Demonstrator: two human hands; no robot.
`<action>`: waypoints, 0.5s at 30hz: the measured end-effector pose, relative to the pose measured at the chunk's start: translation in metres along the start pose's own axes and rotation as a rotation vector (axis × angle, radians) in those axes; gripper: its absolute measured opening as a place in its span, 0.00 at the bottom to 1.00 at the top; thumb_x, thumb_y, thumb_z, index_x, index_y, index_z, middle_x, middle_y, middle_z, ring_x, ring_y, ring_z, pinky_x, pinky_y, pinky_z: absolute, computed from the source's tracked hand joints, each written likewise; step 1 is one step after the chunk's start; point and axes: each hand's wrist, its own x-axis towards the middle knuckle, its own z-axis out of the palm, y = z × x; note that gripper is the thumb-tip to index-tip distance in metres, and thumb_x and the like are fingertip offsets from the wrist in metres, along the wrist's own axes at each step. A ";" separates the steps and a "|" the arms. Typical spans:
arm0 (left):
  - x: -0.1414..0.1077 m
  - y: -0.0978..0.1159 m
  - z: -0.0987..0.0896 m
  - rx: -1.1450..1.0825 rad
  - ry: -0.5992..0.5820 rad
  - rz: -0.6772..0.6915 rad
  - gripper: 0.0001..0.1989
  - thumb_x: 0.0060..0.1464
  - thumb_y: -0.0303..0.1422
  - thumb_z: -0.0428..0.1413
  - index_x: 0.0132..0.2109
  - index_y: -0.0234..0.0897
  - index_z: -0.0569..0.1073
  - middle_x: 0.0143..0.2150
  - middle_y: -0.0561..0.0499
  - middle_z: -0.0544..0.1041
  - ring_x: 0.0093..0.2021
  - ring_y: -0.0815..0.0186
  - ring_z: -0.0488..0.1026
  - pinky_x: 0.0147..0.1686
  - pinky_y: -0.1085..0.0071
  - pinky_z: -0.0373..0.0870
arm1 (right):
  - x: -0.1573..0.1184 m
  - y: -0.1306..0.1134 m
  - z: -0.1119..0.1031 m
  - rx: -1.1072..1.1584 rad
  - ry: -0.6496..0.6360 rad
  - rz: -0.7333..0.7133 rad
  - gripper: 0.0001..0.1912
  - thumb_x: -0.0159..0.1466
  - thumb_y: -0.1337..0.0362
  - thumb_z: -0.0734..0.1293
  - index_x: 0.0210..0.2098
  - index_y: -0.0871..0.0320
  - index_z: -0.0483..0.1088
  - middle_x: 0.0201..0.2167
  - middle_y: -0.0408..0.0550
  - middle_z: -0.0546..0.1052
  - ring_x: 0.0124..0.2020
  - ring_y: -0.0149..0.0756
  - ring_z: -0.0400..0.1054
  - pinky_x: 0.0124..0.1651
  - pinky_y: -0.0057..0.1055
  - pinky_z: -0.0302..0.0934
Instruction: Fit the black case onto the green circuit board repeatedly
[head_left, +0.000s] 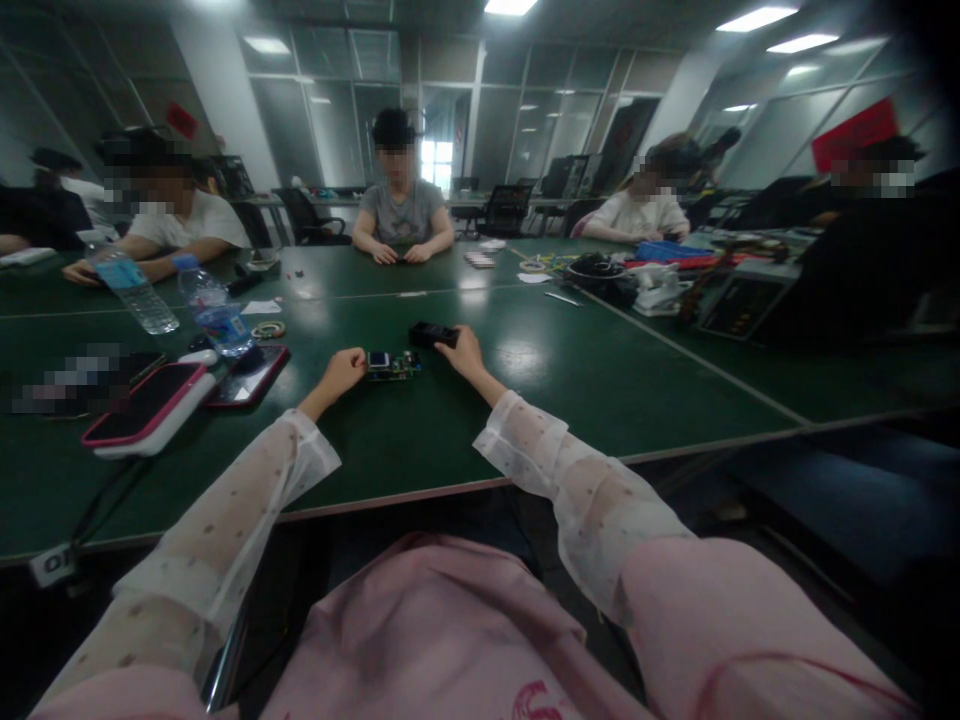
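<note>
A small green circuit board [394, 371] with a little screen at its left end is in front of me on the green table. My left hand [345, 371] is closed at the board's left edge, its fingertips pinching there. Just beyond the board's right end, my right hand [465, 352] grips the right end of a black oblong case [431, 334]. The case is close to the tabletop; whether it touches is hard to tell. Fine details of both things are too small to make out.
Left of me are phones, one in a pink-edged case [150, 405] and another [249, 376], two water bottles [139, 290] and a tape roll [268, 330]. Cables, a blue tray [664, 252] and a metal box [750, 298] stand to the right. Several people sit around the green table [600, 390].
</note>
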 end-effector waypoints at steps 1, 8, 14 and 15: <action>0.000 -0.001 0.000 -0.001 -0.003 0.003 0.12 0.38 0.21 0.52 0.19 0.37 0.56 0.18 0.58 0.58 0.22 0.70 0.54 0.25 0.74 0.46 | 0.000 0.000 0.000 -0.006 -0.004 0.003 0.27 0.56 0.60 0.73 0.52 0.61 0.63 0.50 0.61 0.70 0.53 0.52 0.66 0.55 0.48 0.60; 0.002 -0.006 0.000 -0.003 -0.020 0.007 0.12 0.38 0.21 0.53 0.19 0.38 0.56 0.18 0.58 0.58 0.22 0.70 0.54 0.25 0.74 0.46 | -0.001 0.000 -0.001 -0.013 -0.013 0.000 0.27 0.55 0.60 0.74 0.51 0.60 0.64 0.49 0.60 0.68 0.54 0.52 0.63 0.56 0.50 0.59; 0.003 -0.008 0.000 0.029 -0.020 0.022 0.12 0.39 0.23 0.53 0.20 0.38 0.56 0.18 0.58 0.58 0.23 0.70 0.55 0.25 0.74 0.47 | 0.001 0.001 -0.001 0.061 0.023 -0.027 0.27 0.52 0.62 0.75 0.49 0.57 0.65 0.48 0.56 0.66 0.52 0.50 0.63 0.54 0.48 0.61; 0.003 -0.009 0.000 0.037 -0.023 0.027 0.12 0.40 0.23 0.53 0.20 0.38 0.56 0.18 0.58 0.59 0.23 0.70 0.55 0.25 0.74 0.48 | 0.002 0.000 -0.001 0.086 0.028 -0.037 0.28 0.51 0.62 0.75 0.49 0.56 0.65 0.48 0.55 0.67 0.51 0.49 0.64 0.54 0.47 0.61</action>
